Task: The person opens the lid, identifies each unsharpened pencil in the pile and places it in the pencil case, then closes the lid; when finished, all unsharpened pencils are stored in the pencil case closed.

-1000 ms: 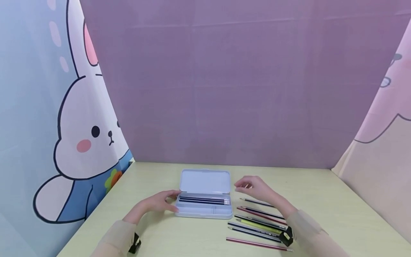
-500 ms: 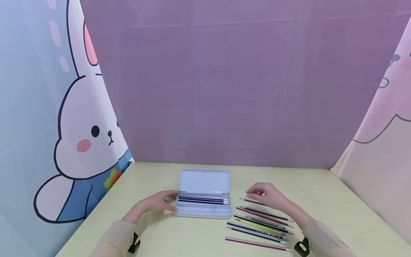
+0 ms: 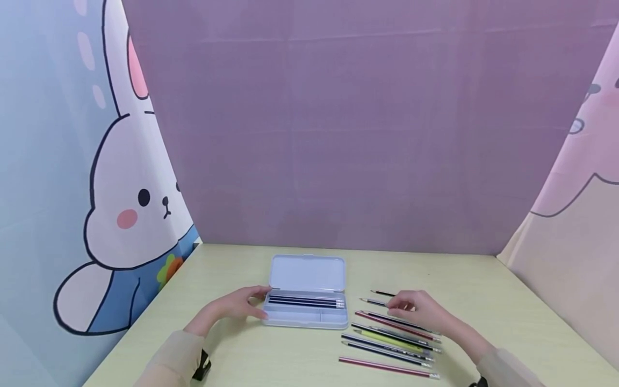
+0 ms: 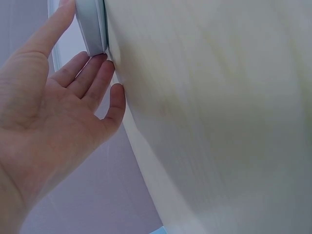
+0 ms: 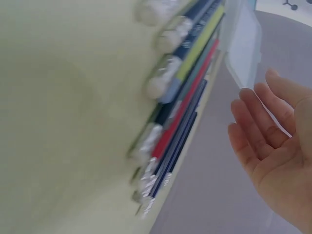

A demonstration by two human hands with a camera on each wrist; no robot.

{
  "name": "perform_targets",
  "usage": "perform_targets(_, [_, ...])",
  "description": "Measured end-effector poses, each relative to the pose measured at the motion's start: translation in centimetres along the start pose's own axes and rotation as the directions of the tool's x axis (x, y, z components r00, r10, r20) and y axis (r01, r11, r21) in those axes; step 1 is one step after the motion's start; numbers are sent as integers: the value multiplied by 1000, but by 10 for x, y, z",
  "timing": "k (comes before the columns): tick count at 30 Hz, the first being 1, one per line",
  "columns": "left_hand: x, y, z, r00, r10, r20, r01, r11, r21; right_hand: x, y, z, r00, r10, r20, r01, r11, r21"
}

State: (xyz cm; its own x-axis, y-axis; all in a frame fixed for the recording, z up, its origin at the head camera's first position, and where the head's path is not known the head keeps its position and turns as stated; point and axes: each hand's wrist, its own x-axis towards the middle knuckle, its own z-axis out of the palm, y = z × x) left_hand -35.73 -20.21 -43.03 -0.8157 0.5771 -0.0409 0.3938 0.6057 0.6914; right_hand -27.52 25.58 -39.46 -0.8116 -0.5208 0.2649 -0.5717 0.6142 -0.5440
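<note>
A pale blue pencil case (image 3: 296,318) lies with its lid (image 3: 307,273) raised at the back. Several dark pencils (image 3: 304,302) lie in its long rear compartment. My left hand (image 3: 238,303) rests at the case's left end, thumb toward the near corner and fingertips at the far one. In the left wrist view its palm faces the camera and the fingers are slightly bent. My right hand (image 3: 420,310) is over the far pencils of a loose row, fingertips close above a black pencil (image 3: 373,302). The right wrist view shows those fingers loosely bent with nothing between them.
Right of the case lie red pencils (image 3: 387,367), a yellow-green pencil (image 3: 391,341) and several dark ones, roughly parallel. White erasers (image 5: 158,87) cap their near ends. A purple cloth (image 3: 358,134) hangs behind the pale table (image 3: 242,355).
My right hand has moved right and nearer from beside the lid to over the far pencils, uncovering another dark pencil's tip. My left hand stays at the case.
</note>
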Motion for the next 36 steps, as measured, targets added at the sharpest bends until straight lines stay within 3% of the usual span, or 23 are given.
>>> perform_targets(10, [-1, 2, 0, 1000, -4, 3, 4, 1000, 6, -16, 16, 6, 999, -38, 0, 38, 999, -17])
perform_targets(21, [0, 1, 0, 1000, -2, -2, 2, 1000, 5, -21, 25, 8, 988, -148, -47, 144, 986, -82])
perform_targets(31, [-2, 4, -1, 1000, -11, 2, 11, 1000, 3, -24, 27, 9, 998, 52, 32, -50, 996, -74])
perform_targets(36, [-1, 4, -1, 1000, -12, 5, 12, 1000, 3, -26, 29, 9, 993, 99, 63, -95, 994, -57])
